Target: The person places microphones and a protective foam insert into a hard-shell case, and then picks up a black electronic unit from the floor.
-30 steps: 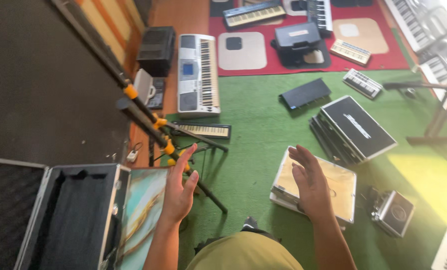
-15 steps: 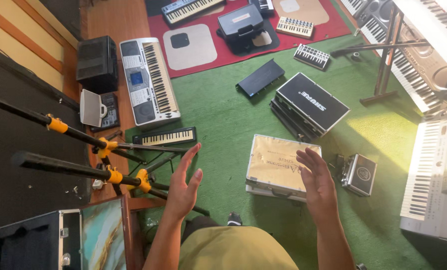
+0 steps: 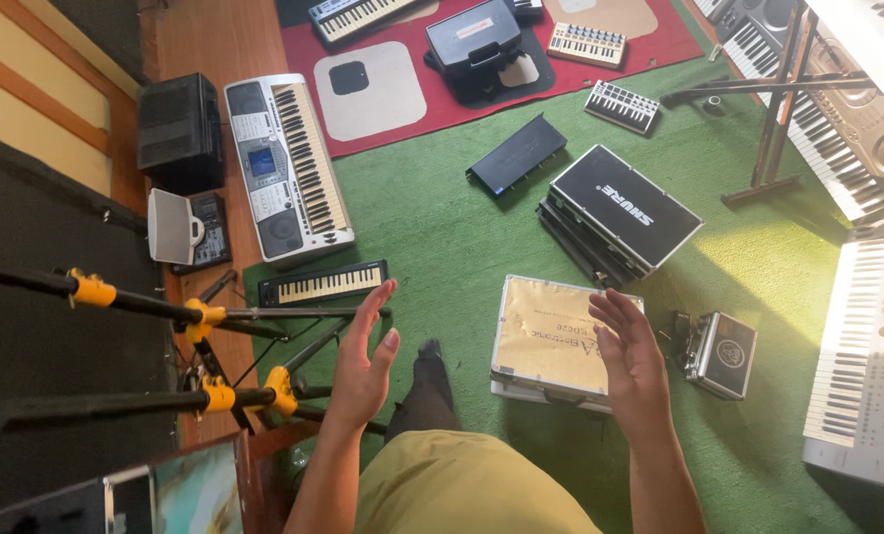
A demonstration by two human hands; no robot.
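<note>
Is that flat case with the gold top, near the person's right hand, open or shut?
Shut. The gold-topped case lies flat on the green carpet, lid down flush on its base. The right hand hovers open above it.

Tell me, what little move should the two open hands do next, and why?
Probably lower both hands onto the flat tan-topped metal case on the green carpet. The right hand hovers over its edge, the left hand is open beside it, and neither holds anything.

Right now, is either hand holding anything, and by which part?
Nothing is held. The left hand and right hand are both open in the air above the green carpet, the right over a gold-topped case.
</note>
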